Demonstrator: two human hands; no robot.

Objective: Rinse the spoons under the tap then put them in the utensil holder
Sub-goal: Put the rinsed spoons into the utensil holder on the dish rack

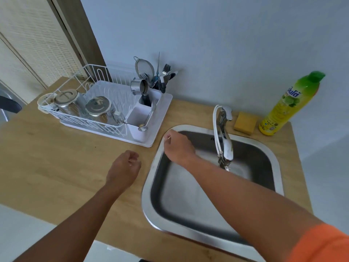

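Observation:
A white utensil holder point(138, 136) stands at the right end of the dish rack point(90, 118). One metal spoon point(149, 118) leans in its near compartment, bowl end down by the rim. The far compartment is packed with forks, a strainer and a steel cup. My right hand point(176, 146) hovers over the left rim of the steel sink point(151, 188), fingers curled, nothing visible in it. Left of the sink, my left hand point(123, 168) is above the wooden counter, loosely closed and empty. The chrome tap point(225, 142) reaches over the basin; I see no running water.
The white rack holds two steel lidded containers point(97, 108) and a cup on a white tray point(162, 125). A yellow sponge point(245, 122) and a yellow dish-soap bottle point(287, 108) stand behind the sink, right of the tap. The wooden counter point(56, 163) ends close in front.

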